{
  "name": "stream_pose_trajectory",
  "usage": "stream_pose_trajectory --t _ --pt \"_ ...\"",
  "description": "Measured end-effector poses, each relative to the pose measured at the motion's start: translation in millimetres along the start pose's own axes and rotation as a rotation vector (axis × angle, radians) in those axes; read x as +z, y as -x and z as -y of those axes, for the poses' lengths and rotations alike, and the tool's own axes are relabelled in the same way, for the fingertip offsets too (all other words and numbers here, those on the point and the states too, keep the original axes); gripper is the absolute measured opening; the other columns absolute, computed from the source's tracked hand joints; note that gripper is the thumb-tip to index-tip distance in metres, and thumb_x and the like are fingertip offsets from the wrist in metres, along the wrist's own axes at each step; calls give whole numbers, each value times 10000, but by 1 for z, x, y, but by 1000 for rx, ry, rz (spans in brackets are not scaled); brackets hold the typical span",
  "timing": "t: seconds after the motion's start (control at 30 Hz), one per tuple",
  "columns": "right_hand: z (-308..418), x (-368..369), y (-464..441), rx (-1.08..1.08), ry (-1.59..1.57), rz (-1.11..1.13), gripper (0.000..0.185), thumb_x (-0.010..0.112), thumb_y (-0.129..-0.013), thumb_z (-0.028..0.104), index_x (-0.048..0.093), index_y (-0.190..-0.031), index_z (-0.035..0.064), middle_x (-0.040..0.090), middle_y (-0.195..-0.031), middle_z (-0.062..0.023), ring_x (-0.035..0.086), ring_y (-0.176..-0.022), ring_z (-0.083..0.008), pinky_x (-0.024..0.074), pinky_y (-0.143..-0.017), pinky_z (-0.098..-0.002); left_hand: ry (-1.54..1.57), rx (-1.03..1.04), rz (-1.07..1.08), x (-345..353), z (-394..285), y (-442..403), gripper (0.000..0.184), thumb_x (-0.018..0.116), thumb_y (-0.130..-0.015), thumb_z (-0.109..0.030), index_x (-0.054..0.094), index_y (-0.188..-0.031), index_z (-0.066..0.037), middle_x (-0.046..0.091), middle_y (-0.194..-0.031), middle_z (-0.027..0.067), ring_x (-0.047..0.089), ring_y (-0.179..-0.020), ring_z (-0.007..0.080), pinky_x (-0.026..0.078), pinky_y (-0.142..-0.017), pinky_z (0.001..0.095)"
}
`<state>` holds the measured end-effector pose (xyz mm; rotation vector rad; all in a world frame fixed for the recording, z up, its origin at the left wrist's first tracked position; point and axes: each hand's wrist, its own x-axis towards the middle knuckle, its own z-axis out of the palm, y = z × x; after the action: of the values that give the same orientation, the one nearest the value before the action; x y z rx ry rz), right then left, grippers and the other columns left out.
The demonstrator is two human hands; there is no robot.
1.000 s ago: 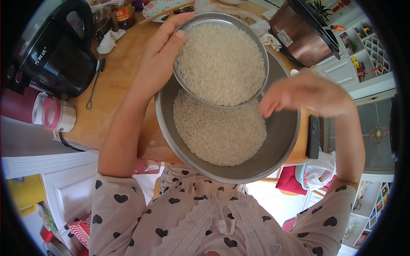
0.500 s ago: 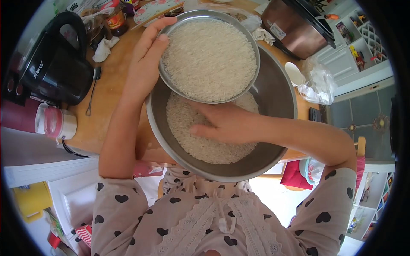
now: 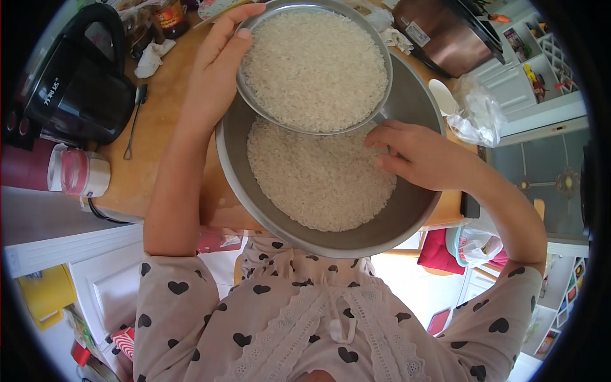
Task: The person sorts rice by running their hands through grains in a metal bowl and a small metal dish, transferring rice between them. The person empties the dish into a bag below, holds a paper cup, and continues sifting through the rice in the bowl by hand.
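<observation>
My left hand (image 3: 219,60) grips the left rim of a round metal dish (image 3: 388,79) filled with white rice (image 3: 315,70). The dish is held over the back part of a large metal basin (image 3: 417,210). A heap of rice (image 3: 318,184) lies in the basin. My right hand (image 3: 414,153) is over the basin's right side, at the right edge of the heap, with its fingers bent and slightly apart. No object shows in it, though its fingertips are partly hidden.
A black kettle (image 3: 79,83), a metal-handled utensil (image 3: 133,121) and a lidded jar (image 3: 86,172) are at the left. Behind the basin at right stand a brown cooker (image 3: 445,35), a white cup (image 3: 442,97) and a plastic bag (image 3: 476,111).
My right hand moved in over the rice heap, then back toward the basin's right side. The dish, still in my left hand, shifted a little left and up in view.
</observation>
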<state>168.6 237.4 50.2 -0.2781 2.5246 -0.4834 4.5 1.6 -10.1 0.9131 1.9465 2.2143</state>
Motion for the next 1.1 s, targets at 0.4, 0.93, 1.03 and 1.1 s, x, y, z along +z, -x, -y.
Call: stream_pose_trajectory --t 0.4,0.93,1.03,1.1 --pt "46 48 -22 -111 -337 150 485 589 -898 347 486 -1242 20 562 -1118 -213 582 -1017 -335 459 -873 -405 75 -64 16 1 -3 1 334 447 -983 -158 538 -1296 -87 589 -1179 18 526 -1079 83 403 -940 227" --pt "33 -41 -21 26 -1083 514 236 601 -835 167 589 -984 -15 577 -733 -72 526 -569 -121 362 -477 -240 26 3 35 0 -2 0 308 433 -981 -127 543 -1264 -76 578 -1114 6 507 -1019 75 408 -894 230" --pt "33 -61 -37 -79 -1072 332 251 593 -845 164 592 -1007 -27 611 -815 -97 575 -623 -155 408 -506 -258 4 22 40 0 -2 -1 311 430 -979 -124 540 -1264 -64 581 -1132 16 509 -1039 84 401 -912 236" --pt "39 -71 -50 -127 -1080 183 256 586 -858 153 595 -1031 -35 628 -880 -105 619 -707 -179 460 -556 -272 -23 51 36 0 -3 -1 312 429 -978 -121 538 -1263 -55 584 -1144 23 510 -1053 91 397 -922 239"
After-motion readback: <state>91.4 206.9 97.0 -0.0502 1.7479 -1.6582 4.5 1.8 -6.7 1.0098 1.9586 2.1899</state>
